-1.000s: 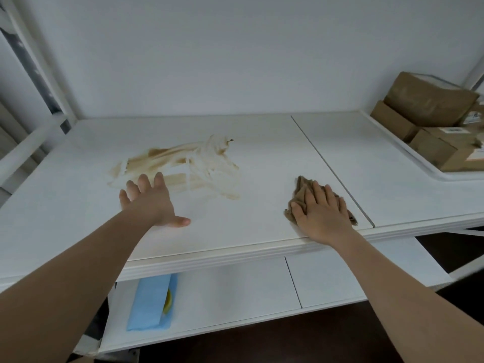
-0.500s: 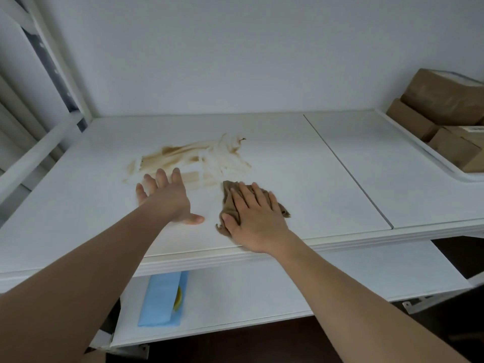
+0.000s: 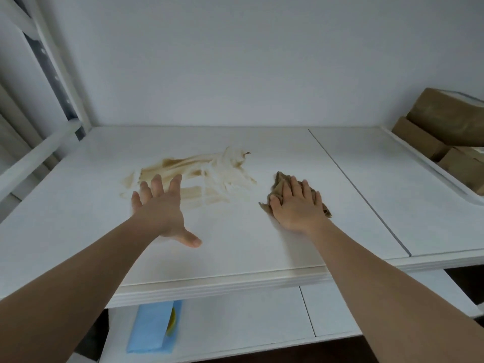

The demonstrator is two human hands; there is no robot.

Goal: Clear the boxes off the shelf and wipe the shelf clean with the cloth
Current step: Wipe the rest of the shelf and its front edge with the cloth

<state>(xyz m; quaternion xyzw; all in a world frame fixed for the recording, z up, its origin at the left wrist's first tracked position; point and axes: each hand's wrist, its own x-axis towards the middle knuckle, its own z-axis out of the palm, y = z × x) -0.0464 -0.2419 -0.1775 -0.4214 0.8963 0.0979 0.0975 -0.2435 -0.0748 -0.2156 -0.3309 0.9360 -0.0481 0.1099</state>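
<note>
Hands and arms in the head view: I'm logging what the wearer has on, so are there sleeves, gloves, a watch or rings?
Nothing worn shows. Both forearms are bare right to the bottom edge of the frame, with no sleeve cuffs. The left hand and the right hand are ungloved. Neither wrist carries a watch or band, and no rings are visible on the fingers that show.

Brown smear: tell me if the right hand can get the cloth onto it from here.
Probably yes: the right hand presses the cloth just right of the brown smear, bare shelf between.
</note>
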